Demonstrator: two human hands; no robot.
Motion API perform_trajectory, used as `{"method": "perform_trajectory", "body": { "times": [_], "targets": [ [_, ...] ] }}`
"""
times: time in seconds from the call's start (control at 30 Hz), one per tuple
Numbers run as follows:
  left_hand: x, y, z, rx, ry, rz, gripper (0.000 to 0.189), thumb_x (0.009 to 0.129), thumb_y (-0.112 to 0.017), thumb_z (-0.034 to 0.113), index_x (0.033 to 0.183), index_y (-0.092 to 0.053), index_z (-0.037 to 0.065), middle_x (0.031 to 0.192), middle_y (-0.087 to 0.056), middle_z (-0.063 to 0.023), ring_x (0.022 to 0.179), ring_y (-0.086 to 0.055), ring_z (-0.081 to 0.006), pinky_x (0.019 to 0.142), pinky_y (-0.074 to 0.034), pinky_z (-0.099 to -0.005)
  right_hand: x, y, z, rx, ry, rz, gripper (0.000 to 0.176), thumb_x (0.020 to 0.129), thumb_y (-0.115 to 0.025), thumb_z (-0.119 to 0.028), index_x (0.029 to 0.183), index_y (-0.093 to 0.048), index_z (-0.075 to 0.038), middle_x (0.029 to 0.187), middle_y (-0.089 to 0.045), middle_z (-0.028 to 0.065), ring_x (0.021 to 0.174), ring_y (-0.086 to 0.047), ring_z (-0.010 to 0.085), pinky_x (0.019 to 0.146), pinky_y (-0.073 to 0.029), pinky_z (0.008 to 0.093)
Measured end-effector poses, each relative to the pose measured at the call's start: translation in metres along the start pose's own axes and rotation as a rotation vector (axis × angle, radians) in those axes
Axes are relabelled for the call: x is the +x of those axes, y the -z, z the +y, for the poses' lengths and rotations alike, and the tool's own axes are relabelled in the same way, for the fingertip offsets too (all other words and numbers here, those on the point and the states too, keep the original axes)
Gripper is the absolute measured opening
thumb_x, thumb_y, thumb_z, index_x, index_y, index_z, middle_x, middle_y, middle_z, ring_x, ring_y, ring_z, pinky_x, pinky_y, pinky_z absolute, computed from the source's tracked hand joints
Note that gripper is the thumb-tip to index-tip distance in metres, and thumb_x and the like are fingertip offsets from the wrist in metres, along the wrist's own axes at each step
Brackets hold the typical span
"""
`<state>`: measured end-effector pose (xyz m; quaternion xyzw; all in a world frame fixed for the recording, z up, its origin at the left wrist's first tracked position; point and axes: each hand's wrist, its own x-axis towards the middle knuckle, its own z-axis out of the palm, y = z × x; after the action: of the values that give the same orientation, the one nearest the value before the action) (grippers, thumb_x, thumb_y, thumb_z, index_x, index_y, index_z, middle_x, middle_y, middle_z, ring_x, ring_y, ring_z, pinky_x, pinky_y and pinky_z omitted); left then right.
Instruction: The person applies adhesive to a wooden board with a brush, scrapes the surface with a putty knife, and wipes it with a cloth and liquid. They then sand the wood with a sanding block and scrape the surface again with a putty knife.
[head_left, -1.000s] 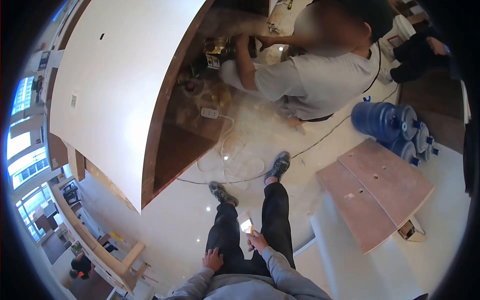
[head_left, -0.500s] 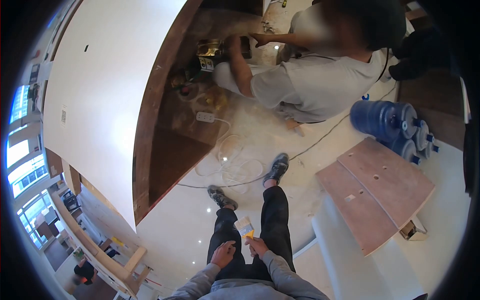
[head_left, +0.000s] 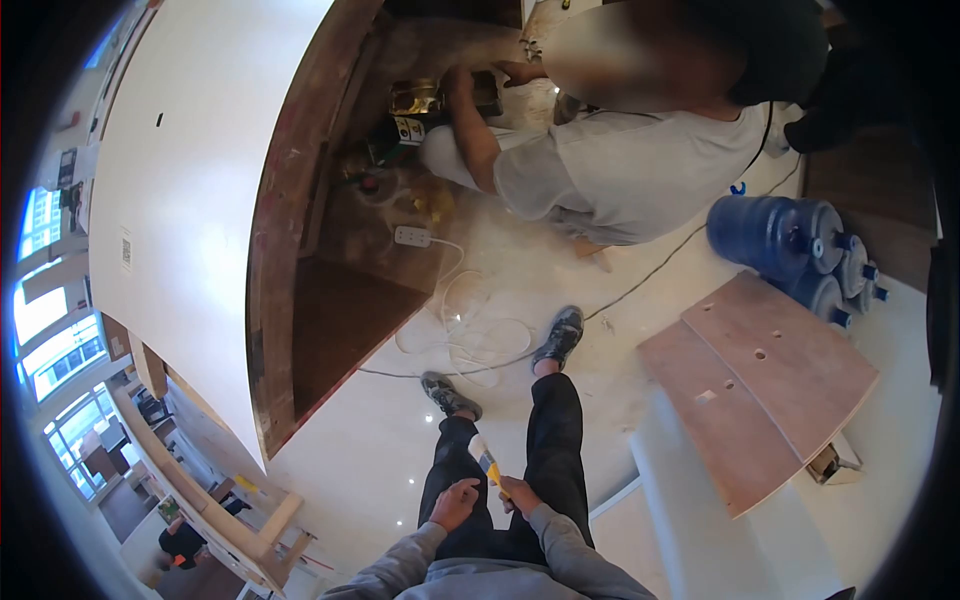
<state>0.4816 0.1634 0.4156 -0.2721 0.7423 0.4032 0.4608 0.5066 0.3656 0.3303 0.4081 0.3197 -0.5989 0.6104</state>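
A paintbrush (head_left: 486,461) with a yellow handle and pale bristles points up and away from the body, between the legs. My right hand (head_left: 519,496) is wrapped round its handle. Just left of it, my left hand (head_left: 456,503) is near the left thigh, its fingers curled loosely and partly apart, with nothing visible in them. A small gap separates this hand from the brush.
A co-worker (head_left: 640,170) in a light shirt crouches ahead, hands at a metal tin (head_left: 415,98). A white-topped cabinet (head_left: 200,200) stands left. A power strip (head_left: 412,236) with coiled cable lies ahead. Blue water bottles (head_left: 760,235) and wooden boards (head_left: 765,385) are right.
The brush has turned in my right hand, so its bristles show narrower. My left hand has shifted slightly right. The co-worker has leaned a little to the left.
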Motion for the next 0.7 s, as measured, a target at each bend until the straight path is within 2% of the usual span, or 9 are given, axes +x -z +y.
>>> {"method": "perform_trajectory", "body": {
  "times": [0.1,0.27,0.37,0.47,0.57,0.6,0.7],
  "targets": [
    [-0.005,0.004,0.005,0.003,0.025,-0.011,0.030,0.095,-0.062,0.018,0.124,-0.069,0.010,0.103,-0.074,-0.0171,0.094,-0.073,-0.0321,0.088,-0.057,-0.0425,0.006,0.001,0.006,-0.124,0.025,0.019,0.043,0.106,-0.053,-0.045,0.121,-0.063,-0.005,0.070,-0.048,-0.0026,0.053,-0.043,0.0085,0.053,-0.046,0.0272],
    [-0.001,-0.001,-0.003,0.042,-0.027,0.033,0.030,0.096,-0.061,0.018,0.124,-0.069,0.009,0.103,-0.074,-0.0177,0.094,-0.072,-0.0354,0.089,-0.057,-0.0438,0.009,0.003,0.008,-0.130,0.031,0.091,0.034,0.102,-0.065,-0.031,0.119,-0.062,-0.002,0.075,-0.054,0.0008,0.054,-0.051,0.0108,0.048,-0.046,0.0292],
    [-0.001,0.001,0.005,0.009,0.000,0.008,0.034,0.094,-0.063,0.018,0.126,-0.067,0.008,0.113,-0.071,-0.0199,0.106,-0.068,-0.0392,0.095,-0.054,-0.0453,0.001,0.001,0.000,-0.132,0.054,0.077,0.032,0.098,-0.069,-0.025,0.116,-0.059,0.000,0.076,-0.056,0.0024,0.052,-0.051,0.0115,0.045,-0.045,0.0300],
    [-0.010,0.001,0.001,0.288,-0.223,0.077,0.045,0.090,-0.071,0.017,0.134,-0.062,0.010,0.132,-0.063,-0.0202,0.123,-0.060,-0.0362,0.103,-0.048,-0.0459,-0.010,0.001,-0.008,-0.291,0.109,0.051,0.035,0.095,-0.072,-0.024,0.116,-0.057,-0.001,0.075,-0.056,0.0034,0.050,-0.049,0.0118,0.044,-0.042,0.0294],
    [-0.032,0.013,0.026,0.324,-0.221,0.080,0.070,0.082,-0.080,0.015,0.146,-0.052,0.015,0.153,-0.045,-0.0195,0.144,-0.039,-0.0400,0.117,-0.034,-0.0540,-0.016,-0.002,-0.023,-0.464,0.108,0.012,0.040,0.090,-0.076,-0.026,0.116,-0.060,-0.001,0.074,-0.059,0.0051,0.054,-0.054,0.0129,0.046,-0.043,0.0306],
    [-0.043,0.020,0.036,0.398,-0.273,0.092,0.077,0.080,-0.082,0.014,0.149,-0.049,0.017,0.155,-0.042,-0.0182,0.147,-0.036,-0.0398,0.119,-0.031,-0.0563,-0.019,-0.005,-0.027,-0.510,0.096,0.005,0.042,0.088,-0.078,-0.027,0.116,-0.062,-0.001,0.074,-0.061,0.0058,0.056,-0.056,0.0133,0.047,-0.043,0.0314],
    [-0.060,0.038,0.057,0.543,-0.395,0.137,0.095,0.074,-0.087,0.013,0.156,-0.041,0.020,0.159,-0.037,-0.0159,0.152,-0.028,-0.0398,0.123,-0.020,-0.0625,-0.036,-0.023,-0.051,-0.858,0.171,-0.104,0.039,0.088,-0.080,-0.029,0.116,-0.068,-0.004,0.074,-0.063,0.0040,0.054,-0.053,0.0113,0.045,-0.040,0.0305]
  ]
}}
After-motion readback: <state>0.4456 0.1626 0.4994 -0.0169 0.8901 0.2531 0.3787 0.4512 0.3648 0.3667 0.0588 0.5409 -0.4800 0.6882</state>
